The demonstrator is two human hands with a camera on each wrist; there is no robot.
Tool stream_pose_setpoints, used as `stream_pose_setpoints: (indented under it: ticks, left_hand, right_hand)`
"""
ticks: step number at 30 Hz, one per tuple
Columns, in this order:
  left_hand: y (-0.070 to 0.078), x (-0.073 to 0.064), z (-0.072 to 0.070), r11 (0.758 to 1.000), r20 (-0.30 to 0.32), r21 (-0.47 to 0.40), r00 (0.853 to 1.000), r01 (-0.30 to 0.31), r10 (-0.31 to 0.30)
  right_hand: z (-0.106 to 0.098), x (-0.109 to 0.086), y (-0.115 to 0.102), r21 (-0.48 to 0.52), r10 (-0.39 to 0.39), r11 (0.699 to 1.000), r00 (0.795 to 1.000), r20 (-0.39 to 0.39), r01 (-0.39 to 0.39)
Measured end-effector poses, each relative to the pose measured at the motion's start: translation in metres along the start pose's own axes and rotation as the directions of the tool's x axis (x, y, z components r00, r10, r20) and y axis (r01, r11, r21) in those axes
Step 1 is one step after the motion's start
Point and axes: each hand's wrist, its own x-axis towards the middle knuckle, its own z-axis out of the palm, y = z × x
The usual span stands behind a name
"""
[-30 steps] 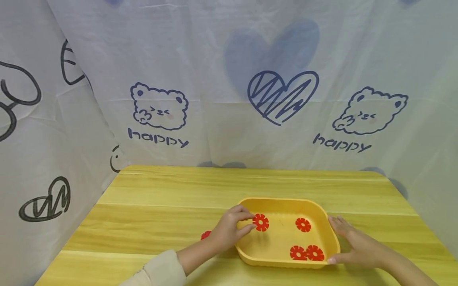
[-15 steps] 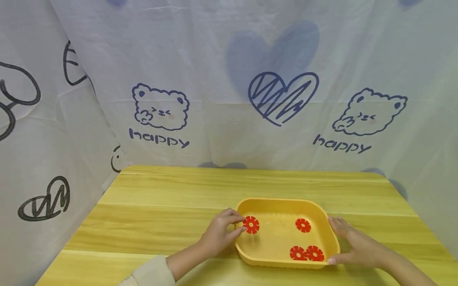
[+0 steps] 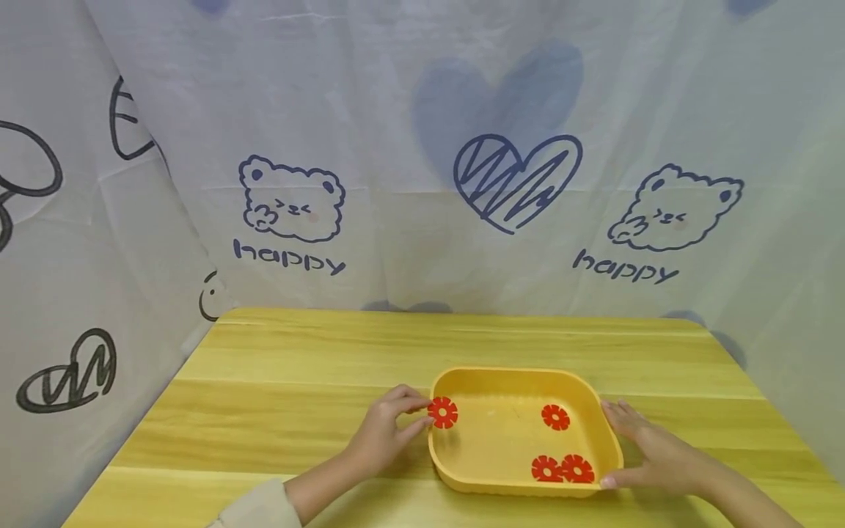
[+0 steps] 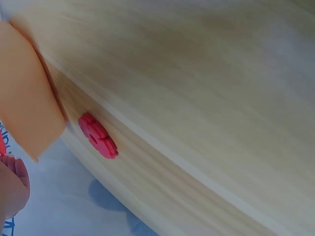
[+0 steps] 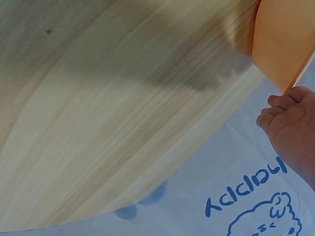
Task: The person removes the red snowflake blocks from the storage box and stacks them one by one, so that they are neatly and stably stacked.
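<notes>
My left hand (image 3: 386,433) pinches a red snowflake disc (image 3: 443,413) between thumb and fingers, over the left rim of the yellow plastic basin (image 3: 502,440). Inside the basin lie a red disc (image 3: 556,417) towards the right and two more, side by side, at the front right. My right hand (image 3: 660,455) holds the basin's right end, thumb at the front corner and fingers along the outer wall. In the right wrist view, that hand's curled fingers (image 5: 275,110) meet the basin's edge. Another red disc (image 4: 98,136) lies on the table in the left wrist view, hidden in the head view.
The basin stands on a yellow wood-grain table (image 3: 297,352). Behind it hangs a white cloth (image 3: 396,220) printed with bears, hearts and lettering, and more printed cloth covers the left side.
My left hand has moved left with the pinched disc, from above the basin's interior to its left rim. The right hand keeps its place on the basin.
</notes>
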Motion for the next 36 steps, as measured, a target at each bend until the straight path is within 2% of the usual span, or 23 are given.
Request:
stream_pose_setpoints:
  ticks: [5, 9, 16, 25, 28, 36]
  left_hand:
    - [-0.004, -0.004, -0.008, 1.0, -0.032, 0.003, 0.999, 0.021, -0.02]
    - [-0.01, -0.007, -0.012, 1.0, -0.06, 0.023, 0.998, -0.012, 0.014]
    - [-0.017, -0.015, -0.019, 0.999, -0.076, 0.046, 0.997, -0.026, 0.029]
    - [-0.028, -0.024, -0.025, 0.988, -0.131, 0.098, 0.983, -0.119, 0.132]
    - [-0.031, -0.027, -0.027, 0.985, -0.138, 0.11, 0.98, -0.13, 0.145]
    - [-0.036, -0.036, -0.03, 0.994, -0.102, 0.09, 0.992, -0.063, 0.072]
  right_hand:
    - [0.001, 0.001, -0.001, 0.007, 0.001, 1.0, 1.0, 0.009, -0.001]
    - [0.001, 0.001, 0.0, 0.002, 0.001, 1.0, 1.0, 0.006, -0.001]
    - [0.001, 0.001, 0.001, 0.002, 0.012, 1.0, 1.0, 0.014, -0.012]
    - [-0.001, 0.001, 0.001, -0.004, 0.013, 1.0, 1.0, 0.007, -0.013]
    - [-0.001, 0.001, 0.0, -0.005, 0.014, 1.0, 1.0, 0.006, -0.014]
    - [-0.001, 0.001, -0.001, 0.0, 0.015, 1.0, 1.0, 0.007, -0.015]
